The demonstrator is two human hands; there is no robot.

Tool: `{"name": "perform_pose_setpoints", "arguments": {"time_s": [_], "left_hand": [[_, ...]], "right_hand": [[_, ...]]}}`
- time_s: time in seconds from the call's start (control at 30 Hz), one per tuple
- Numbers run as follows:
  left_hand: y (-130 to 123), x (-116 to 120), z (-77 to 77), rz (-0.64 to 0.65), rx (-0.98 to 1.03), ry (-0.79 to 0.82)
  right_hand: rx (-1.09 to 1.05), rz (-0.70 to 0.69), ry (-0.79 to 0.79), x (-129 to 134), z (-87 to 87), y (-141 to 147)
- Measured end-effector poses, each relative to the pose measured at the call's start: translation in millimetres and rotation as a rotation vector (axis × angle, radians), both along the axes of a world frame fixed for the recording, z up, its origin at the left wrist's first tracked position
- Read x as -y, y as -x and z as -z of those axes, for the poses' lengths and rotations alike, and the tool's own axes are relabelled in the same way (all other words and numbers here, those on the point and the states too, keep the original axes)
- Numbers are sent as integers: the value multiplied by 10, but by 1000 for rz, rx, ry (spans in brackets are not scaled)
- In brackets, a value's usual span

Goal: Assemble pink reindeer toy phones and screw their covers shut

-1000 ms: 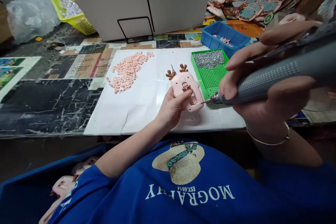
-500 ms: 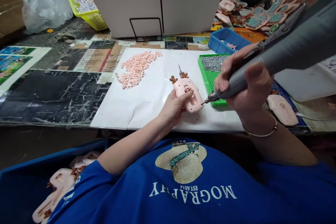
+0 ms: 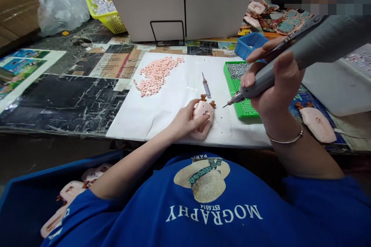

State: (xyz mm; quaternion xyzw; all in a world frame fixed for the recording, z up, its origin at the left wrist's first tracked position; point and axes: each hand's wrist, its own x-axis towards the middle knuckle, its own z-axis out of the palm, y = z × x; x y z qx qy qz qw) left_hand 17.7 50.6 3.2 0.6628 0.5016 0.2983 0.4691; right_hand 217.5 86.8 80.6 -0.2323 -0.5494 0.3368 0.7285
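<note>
The left hand grips a smooth pink plastic reindeer-shaped shell with brown antlers, just left of the right hand's ribbed grey electric screwdriver.

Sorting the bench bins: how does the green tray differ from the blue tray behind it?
The green perforated plastic tray is flat and shallow, the blue plastic tray deeper with solid walls. The green tray holds a heap of small silver screws at its far end; the blue tray's contents are hidden by the right hand. Both are rectangular.
</note>
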Motion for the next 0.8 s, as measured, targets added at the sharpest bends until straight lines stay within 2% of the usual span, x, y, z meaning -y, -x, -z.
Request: {"name": "perform_pose_setpoints", "arguments": {"time_s": [0.07,0.13,0.2,0.27,0.37,0.47,0.53,0.63,0.8], "left_hand": [[87,-33,-19,6,-286,-227],[108,-67,-34,-38,-400,-441],[63,-106,-38,-29,-336,-588],[-13,-160,-32,43,-229,-652],[-85,-263,-11,98,-232,-657],[-46,-335,12,54,-308,-614],[-2,-341,22,16,-281,-583],[3,-308,27,29,-201,-565],[-44,-312,41,93,-202,-552]], "right_hand": [[-10,-18,16,-25,18,30],[-13,-33,35,-33,22,77],[-12,-56,40,-28,13,140],[-13,-84,45,-18,-5,205],[-18,-103,38,-14,-13,265],[10,-62,69,-31,36,264],[24,-49,98,-49,96,258],[11,-63,116,-67,168,286],[-24,-35,125,-54,144,369]]}}
